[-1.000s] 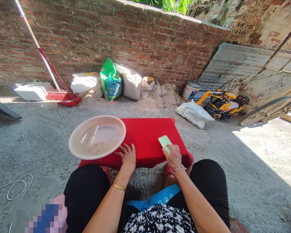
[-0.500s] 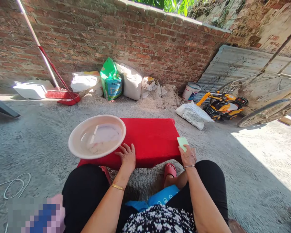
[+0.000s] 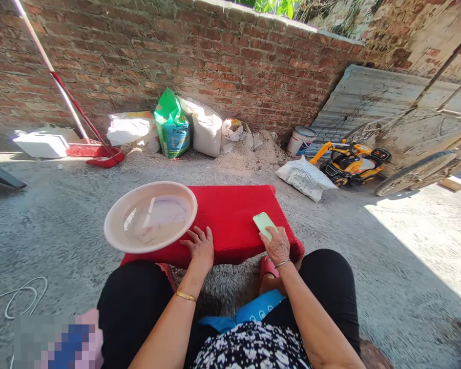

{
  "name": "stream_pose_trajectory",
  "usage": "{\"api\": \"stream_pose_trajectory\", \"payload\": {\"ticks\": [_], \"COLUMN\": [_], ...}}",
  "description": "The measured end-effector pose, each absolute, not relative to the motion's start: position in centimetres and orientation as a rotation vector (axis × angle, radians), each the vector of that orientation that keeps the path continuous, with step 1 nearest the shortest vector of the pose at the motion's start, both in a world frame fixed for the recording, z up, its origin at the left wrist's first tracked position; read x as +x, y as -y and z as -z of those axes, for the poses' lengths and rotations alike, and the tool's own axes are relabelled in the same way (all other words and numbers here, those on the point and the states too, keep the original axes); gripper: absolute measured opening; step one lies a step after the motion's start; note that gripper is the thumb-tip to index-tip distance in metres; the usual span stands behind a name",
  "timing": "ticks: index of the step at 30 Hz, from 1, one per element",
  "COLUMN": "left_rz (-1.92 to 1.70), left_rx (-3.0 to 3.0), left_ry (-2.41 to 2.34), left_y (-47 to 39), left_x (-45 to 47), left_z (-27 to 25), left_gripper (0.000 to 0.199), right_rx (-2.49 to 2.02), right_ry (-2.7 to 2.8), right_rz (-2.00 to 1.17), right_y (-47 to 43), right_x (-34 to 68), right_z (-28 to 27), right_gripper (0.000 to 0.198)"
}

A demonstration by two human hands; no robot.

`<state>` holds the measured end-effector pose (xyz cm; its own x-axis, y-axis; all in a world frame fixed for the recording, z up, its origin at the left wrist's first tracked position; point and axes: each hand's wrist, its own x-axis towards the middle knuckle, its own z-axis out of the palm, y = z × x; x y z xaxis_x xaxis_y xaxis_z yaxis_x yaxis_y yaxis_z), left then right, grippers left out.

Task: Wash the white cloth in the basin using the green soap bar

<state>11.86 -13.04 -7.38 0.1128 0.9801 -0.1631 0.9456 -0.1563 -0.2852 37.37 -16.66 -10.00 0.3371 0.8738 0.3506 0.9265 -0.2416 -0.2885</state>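
Observation:
A low table covered with a red cloth stands before my knees. On its left side sits a pale pink basin with cloudy water in it; its rim reaches past the table's left edge. My left hand lies open on the cloth just right of the basin, fingers spread. In my right hand is a light green smartphone, gripped at its near end over the right part of the cloth. Whether the phone touches the cloth I cannot tell.
Along the brick wall stand a green sack, a white sack, a bucket and a red dustpan. A white bag and a yellow toy excavator lie right. A cable curls on the left ground.
My right hand has moved left with the phone, from the table's right edge to over the red cloth. My left hand has stayed in place beside the basin.

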Motion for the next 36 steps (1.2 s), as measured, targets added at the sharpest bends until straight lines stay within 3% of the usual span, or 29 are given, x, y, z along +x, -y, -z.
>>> {"api": "stream_pose_trajectory", "payload": {"ticks": [7,19,28,36], "left_rz": [-0.412,-0.306,-0.268,-0.338], "left_rx": [-2.303,-2.415,-2.37,-2.307], "left_ry": [1.998,2.009,2.044,1.986], "left_y": [13.1,13.5,13.5,13.5], "left_x": [11.6,10.7,11.1,11.1], "left_z": [7.7,7.4,7.7,8.0], "left_gripper": [0.085,0.087,0.072,0.072], "right_rx": [-2.295,-1.895,-2.069,-1.917], "right_ry": [1.274,1.886,1.553,1.624], "right_rz": [0.148,0.012,-0.027,-0.081], "right_y": [16.4,11.0,10.1,8.9], "right_x": [41.4,24.1,30.7,28.3], "right_z": [9.7,9.4,10.0,11.1], "right_gripper": [0.039,0.033,0.035,0.033]}}
